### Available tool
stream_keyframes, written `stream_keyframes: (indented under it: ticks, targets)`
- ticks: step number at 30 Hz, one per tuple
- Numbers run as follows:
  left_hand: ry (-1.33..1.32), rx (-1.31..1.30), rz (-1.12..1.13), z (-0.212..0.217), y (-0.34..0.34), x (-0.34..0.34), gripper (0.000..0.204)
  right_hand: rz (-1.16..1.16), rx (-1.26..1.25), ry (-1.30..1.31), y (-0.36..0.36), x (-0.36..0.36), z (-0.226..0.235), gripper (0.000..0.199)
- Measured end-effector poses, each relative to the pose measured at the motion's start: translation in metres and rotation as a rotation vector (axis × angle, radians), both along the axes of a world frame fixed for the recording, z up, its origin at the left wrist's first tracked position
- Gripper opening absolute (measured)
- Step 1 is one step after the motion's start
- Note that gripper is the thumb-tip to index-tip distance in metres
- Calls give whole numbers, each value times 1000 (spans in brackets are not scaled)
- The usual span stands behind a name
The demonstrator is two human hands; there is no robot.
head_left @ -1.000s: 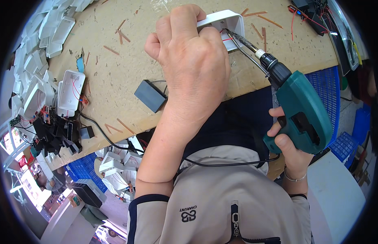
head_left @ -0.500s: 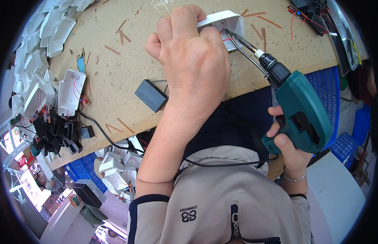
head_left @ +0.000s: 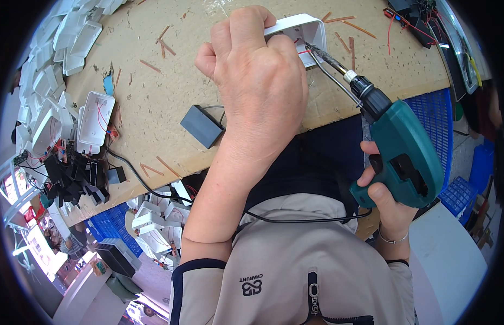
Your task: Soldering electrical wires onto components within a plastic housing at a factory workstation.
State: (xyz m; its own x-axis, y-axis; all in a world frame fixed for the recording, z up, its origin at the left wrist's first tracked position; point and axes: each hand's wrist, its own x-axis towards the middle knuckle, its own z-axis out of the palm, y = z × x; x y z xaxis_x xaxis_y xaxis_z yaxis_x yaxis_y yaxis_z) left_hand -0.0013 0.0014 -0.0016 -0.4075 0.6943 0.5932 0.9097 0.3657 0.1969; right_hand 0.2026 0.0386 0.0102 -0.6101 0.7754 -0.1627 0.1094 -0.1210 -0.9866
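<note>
Gripping a white plastic housing (head_left: 301, 32) from above, the left hand (head_left: 257, 81) is closed over it near the far middle of the brown surface (head_left: 154, 92), fingers curled over the housing's near wall so only its open right end shows. Into that open end runs the long bit of a teal power screwdriver (head_left: 398, 151) — the right hand (head_left: 384, 203) is wrapped tight round its grip, held off the near edge of the surface, above a blue crate (head_left: 433, 119). The bit crosses the surface's edge at a slant, and thin red wires show inside the housing beside its tip. Left of the left forearm lies a small dark grey block (head_left: 202, 125) with a black cable trailing off the near edge; further left an opened white box (head_left: 95, 122) sits close to that edge, beside a heap of black parts (head_left: 78, 181). More white housings (head_left: 62, 38) crowd the far left rim — between them and the hands the surface is bare apart from scattered brown slivers (head_left: 165, 46).
</note>
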Motion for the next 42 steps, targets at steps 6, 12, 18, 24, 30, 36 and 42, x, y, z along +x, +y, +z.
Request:
stream_keyframes:
  ticks: [6,12,18,24,30,36,42]
  targets:
    - [-4,4,4,0,0,1,9,14,40,5,-2,13,2,71]
    - [-3,-2,10,0,0,1,10,-20,97,35,-4,21,5,72]
    - [-36,26,-10,-11,-2,-4,7,13,84,135,6,21,0,76]
    - [-59,57,-40,-5,-8,0,8,73,-146,388,18,5,-11,75]
    - [-47,84,-84,-5,-21,-3,17,156,-200,459,26,-5,-16,73]
    - [67,176,-132,-12,-25,1,15,209,-269,569,38,-32,-20,66]
    - [-106,188,-256,-13,-28,6,14,248,-269,551,45,-51,-21,61]
